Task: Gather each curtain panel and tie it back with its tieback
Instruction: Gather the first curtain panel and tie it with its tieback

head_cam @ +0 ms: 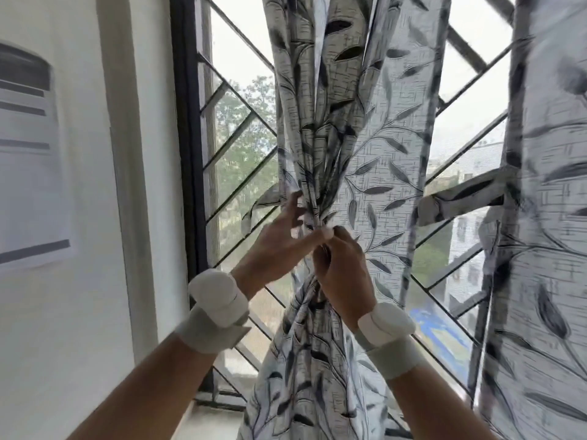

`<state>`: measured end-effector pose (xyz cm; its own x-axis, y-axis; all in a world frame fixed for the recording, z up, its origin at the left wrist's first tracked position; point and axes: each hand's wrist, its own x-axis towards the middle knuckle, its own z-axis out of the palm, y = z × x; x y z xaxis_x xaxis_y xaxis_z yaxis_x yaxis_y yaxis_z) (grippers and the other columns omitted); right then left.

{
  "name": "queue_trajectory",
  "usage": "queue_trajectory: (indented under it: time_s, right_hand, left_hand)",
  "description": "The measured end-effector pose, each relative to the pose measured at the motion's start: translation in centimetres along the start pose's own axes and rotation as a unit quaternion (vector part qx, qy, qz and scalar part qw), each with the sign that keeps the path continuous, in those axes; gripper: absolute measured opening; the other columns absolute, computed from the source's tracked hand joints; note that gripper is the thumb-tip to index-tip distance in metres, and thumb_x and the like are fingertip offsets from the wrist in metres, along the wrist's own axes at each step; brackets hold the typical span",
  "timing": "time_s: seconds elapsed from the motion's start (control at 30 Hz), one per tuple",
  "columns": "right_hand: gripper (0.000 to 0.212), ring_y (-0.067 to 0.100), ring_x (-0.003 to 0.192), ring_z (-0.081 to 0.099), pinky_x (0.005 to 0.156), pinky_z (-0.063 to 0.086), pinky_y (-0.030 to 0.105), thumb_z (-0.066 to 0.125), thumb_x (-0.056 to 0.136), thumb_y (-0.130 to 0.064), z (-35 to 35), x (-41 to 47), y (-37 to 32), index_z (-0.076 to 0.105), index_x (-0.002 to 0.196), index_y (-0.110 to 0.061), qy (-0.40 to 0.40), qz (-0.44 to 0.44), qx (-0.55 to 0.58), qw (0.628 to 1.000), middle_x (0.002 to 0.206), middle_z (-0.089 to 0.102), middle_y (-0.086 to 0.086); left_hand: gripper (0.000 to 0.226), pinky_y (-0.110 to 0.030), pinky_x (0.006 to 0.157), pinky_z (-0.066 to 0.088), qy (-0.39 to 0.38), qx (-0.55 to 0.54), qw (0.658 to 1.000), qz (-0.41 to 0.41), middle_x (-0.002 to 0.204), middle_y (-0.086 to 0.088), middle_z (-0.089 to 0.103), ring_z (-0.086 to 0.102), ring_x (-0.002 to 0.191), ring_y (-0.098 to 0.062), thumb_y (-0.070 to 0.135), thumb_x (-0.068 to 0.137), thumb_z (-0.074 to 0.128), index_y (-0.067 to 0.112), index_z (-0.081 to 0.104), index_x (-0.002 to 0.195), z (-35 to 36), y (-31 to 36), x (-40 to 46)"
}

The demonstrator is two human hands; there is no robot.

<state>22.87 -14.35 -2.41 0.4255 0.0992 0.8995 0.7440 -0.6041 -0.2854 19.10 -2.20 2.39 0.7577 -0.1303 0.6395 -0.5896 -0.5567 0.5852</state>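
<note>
A white curtain panel (374, 173) printed with grey leaves hangs in front of the window and is bunched into a narrow waist at mid-height. My left hand (279, 246) and my right hand (344, 268) meet at that waist, fingers pinching the gathered cloth and a strip of the same fabric, the tieback (251, 214), which wraps round behind the bundle; only its left end shows. Below my hands the panel flares out again. A second panel (546, 217) hangs at the right, with its own fabric tieback (460, 198) round it.
A black-framed window with a diagonal metal grille (235, 154) stands behind the curtains. The white wall (95, 217) at the left carries a printed paper sheet (28, 154). The window sill (219, 404) runs along the bottom.
</note>
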Motion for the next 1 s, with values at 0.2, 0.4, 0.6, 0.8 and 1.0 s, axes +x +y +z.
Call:
queue_trajectory:
  time_s: [0.2,0.4,0.6,0.8,1.0]
  right_hand:
    - [0.018,0.013,0.070,0.055,0.062,0.040,0.021,0.052,0.092,-0.014,-0.4,-0.7,-0.3,0.068,0.095,-0.006,-0.054,-0.057,0.097,0.992,0.087,0.058,0.000]
    - [0.071,0.011,0.110,0.051,0.084,0.049,0.028,0.067,0.078,-0.044,-2.6,2.6,2.3,0.045,0.139,-0.013,0.133,0.204,0.273,0.931,0.130,0.049,0.003]
    - [0.045,0.019,0.098,0.065,0.089,0.051,0.040,0.077,0.076,-0.043,-1.1,5.4,2.7,0.070,0.105,-0.009,0.139,0.211,0.274,0.928,0.102,0.070,0.005]
    - [0.006,0.005,0.074,0.055,0.069,0.044,0.022,0.064,0.088,-0.010,-1.2,2.9,0.0,0.066,0.094,-0.011,0.223,0.051,0.096,0.969,0.083,0.061,-0.008]
    - [0.020,0.007,0.086,0.056,0.077,0.043,0.015,0.057,0.095,-0.025,-1.5,0.4,-1.5,0.068,0.095,-0.008,0.095,0.021,0.142,0.985,0.095,0.061,-0.003]
  left_hand:
    - [0.030,-0.022,0.065,0.039,0.125,0.090,0.986,-0.059,0.082,-0.001,0.061,0.059,0.079,-0.018,0.036,0.092,0.054,0.008,0.065,0.097,1.2,2.4,2.8]
    - [0.016,-0.007,0.044,0.033,0.115,0.004,0.993,-0.025,0.070,0.003,0.057,0.048,0.060,-0.008,0.022,0.097,0.049,0.021,0.056,0.083,1.0,2.5,1.8]
    - [0.028,-0.007,0.044,0.036,0.118,-0.041,0.991,-0.042,0.063,0.012,0.049,0.044,0.055,-0.002,0.021,0.095,0.053,0.032,0.051,0.070,1.6,3.4,1.5]
    - [0.030,-0.008,0.036,0.035,0.134,0.075,0.987,-0.037,0.055,0.010,0.046,0.043,0.046,0.000,0.017,0.097,0.049,0.009,0.051,0.068,2.1,2.8,1.6]
    - [0.017,-0.012,0.042,0.037,0.076,0.167,0.983,0.025,0.060,0.002,0.061,0.057,0.048,-0.010,0.007,0.091,0.048,0.009,0.059,0.079,3.7,0.8,-1.4]
